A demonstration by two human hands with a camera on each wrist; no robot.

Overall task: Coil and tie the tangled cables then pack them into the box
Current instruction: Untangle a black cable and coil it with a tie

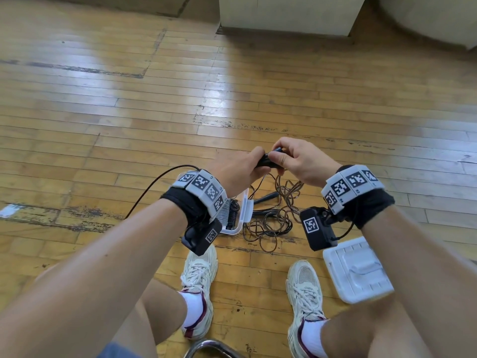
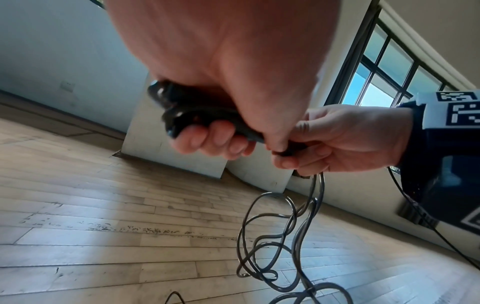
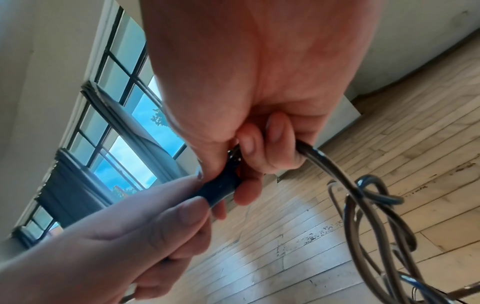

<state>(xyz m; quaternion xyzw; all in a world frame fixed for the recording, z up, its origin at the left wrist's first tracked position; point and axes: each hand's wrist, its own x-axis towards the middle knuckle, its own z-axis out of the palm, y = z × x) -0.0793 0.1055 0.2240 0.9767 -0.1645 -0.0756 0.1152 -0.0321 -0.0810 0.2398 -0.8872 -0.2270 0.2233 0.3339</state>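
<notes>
Both hands meet above the floor on one black, handle-like cable end (image 1: pixel 267 159). My left hand (image 1: pixel 247 164) grips its thick body (image 2: pixel 197 115) with the fingers curled under it. My right hand (image 1: pixel 291 158) pinches the narrow end where the cable leaves it (image 3: pixel 221 189). From there the thin brown cable (image 1: pixel 286 192) hangs in loose loops (image 2: pixel 272 236) (image 3: pixel 369 205) to a tangled heap (image 1: pixel 268 228) on the floor. A second black end piece (image 1: pixel 265 196) lies in the heap. The clear plastic box (image 1: pixel 244 202) stands left of it, partly hidden by my left wrist.
The box's white lid (image 1: pixel 358 270) lies on the wooden floor by my right shoe (image 1: pixel 304 288). My left shoe (image 1: pixel 198 275) is just in front of the box. Something dark and coiled (image 1: pixel 232 210) lies inside the box. A metal chair tube (image 1: pixel 211 347) curves at the bottom; white cabinets (image 1: pixel 289 14) stand behind.
</notes>
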